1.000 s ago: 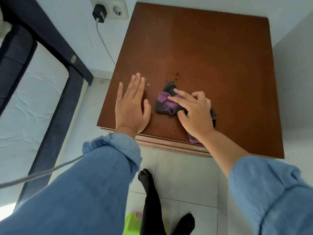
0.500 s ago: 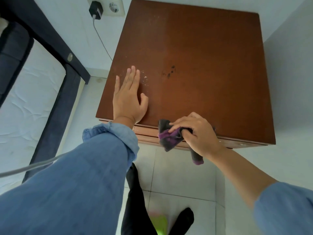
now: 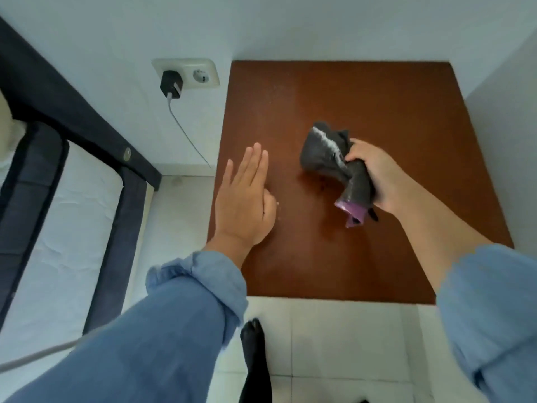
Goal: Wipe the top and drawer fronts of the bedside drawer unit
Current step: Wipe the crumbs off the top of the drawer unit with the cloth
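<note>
The bedside drawer unit shows only its brown wooden top, seen from straight above; the drawer fronts are hidden. My right hand grips a bunched grey and purple cloth and holds it above the middle of the top, with a pale streak of dust on the cloth's upper fold. My left hand lies flat, fingers together, near the top's left edge. A few white specks lie by its thumb.
A wall socket with a black charger and white cable sits left of the unit. A dark bed frame and white mattress fill the left side. White walls close in behind and right. My black-socked foot stands on white floor tiles.
My right hand has carried the cloth from the front edge back up over the middle of the top, now lifted and bunched. The camera has moved to look straight down. My left hand stays flat.
</note>
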### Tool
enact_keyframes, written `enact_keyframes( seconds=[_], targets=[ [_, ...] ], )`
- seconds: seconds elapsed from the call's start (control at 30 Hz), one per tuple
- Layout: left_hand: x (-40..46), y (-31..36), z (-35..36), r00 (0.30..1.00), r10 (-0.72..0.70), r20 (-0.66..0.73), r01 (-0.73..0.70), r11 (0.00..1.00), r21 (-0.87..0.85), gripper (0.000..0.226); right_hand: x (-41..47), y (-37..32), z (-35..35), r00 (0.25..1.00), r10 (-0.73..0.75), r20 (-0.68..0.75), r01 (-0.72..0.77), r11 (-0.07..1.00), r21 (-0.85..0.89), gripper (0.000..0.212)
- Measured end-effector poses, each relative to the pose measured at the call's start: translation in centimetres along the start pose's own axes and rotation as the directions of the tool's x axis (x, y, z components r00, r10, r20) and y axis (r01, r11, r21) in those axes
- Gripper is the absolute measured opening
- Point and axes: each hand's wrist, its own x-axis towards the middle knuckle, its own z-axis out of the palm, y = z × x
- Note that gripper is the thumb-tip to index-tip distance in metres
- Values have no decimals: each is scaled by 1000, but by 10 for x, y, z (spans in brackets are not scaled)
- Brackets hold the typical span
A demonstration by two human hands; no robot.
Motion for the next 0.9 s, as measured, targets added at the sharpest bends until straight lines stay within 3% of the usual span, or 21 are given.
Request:
enact_keyframes(
  seconds=[0.1, 0.2, 0.27, 0.37, 0.53, 0.63, 0.9],
  targets=[
    [52, -41, 3, 999, -33, 18, 33, 999, 8, 69, 65, -15, 18, 960, -162, -228, 128, 979, -157, 28],
    [75, -63, 16, 997, -51, 50, 51, 999, 8, 71, 121, -34, 35, 882, -384, -271, 274, 888, -369, 37],
    [76, -69, 27, 996, -57, 70, 59, 998, -19, 72, 151, -41, 43, 844, -455, -285, 266, 816, -513, 46],
    [78, -73, 36, 995, -87, 57, 93, 991, -98, 70, 188, -50, 46, 829, -474, -297, 140, 690, -710, 49],
    [80, -73, 38, 992, -113, 48, 121, 970, -210, 69, 228, -46, 64, 859, -463, -219, 0, 428, -904, 53],
    [79, -73, 37, 991, -121, 52, 131, 959, -250, 70, 238, -38, 80, 834, -538, -118, 65, 308, -949, 54],
    [80, -74, 37, 991, -126, 37, 132, 944, -303, 71, 250, -43, 88, 820, -557, 135, 339, 282, -897, 51]
  ],
)
